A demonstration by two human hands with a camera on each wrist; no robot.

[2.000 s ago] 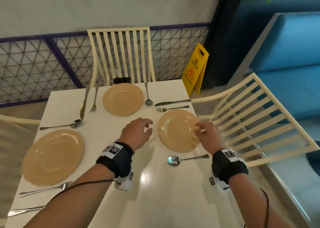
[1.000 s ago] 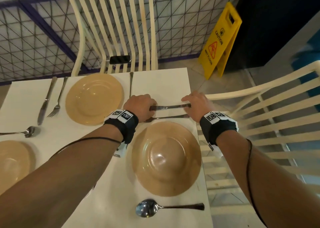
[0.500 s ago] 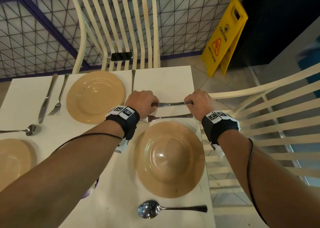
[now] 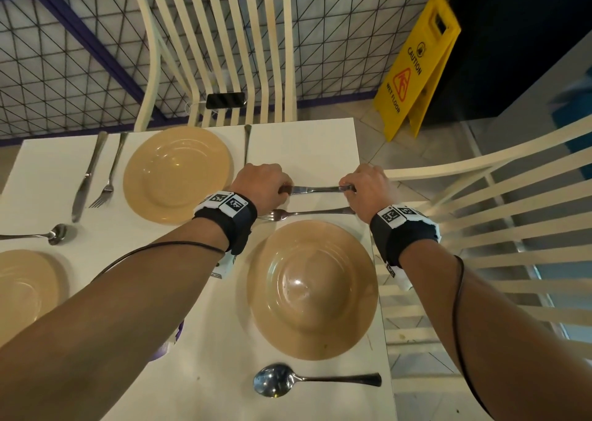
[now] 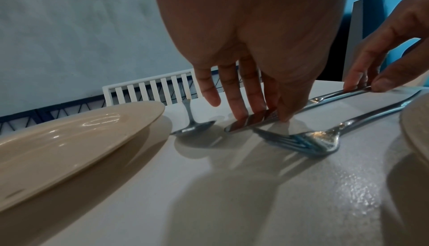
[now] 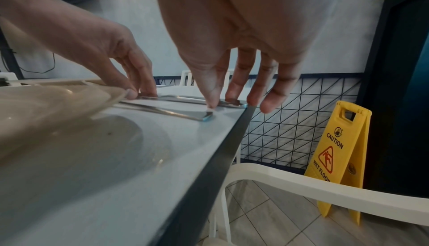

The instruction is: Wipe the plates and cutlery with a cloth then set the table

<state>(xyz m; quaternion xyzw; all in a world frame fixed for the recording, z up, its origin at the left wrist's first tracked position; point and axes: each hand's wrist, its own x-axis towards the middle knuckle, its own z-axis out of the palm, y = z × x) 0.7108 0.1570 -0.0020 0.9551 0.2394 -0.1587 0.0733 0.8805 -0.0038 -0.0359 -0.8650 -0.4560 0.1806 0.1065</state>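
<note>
A shiny steel knife (image 4: 315, 190) lies flat at twelve o'clock of the tan plate (image 4: 312, 289); left hand (image 4: 261, 185) pinches its blade, right hand (image 4: 365, 190) pinches its handle.

A: What's the knife (image 4: 315, 190) made of?
B: Polished metal, mirror-bright; the fork (image 4: 307, 213) and near spoon (image 4: 309, 380) have the same shiny steel look.
A: And the plates?
B: The near plate (image 4: 312, 289) is tan and glazed, smooth with a glossy highlight in its well. The far plate (image 4: 177, 174) has the same sheen.
A: The table (image 4: 301, 145)?
B: White, smooth and semi-glossy, with a fine speckled texture in the left wrist view and a dark edge band.
A: The chair (image 4: 493, 196) and sign (image 4: 416, 68)?
B: The chair is cream and looks like smooth plastic. The sign is yellow plastic.
</note>
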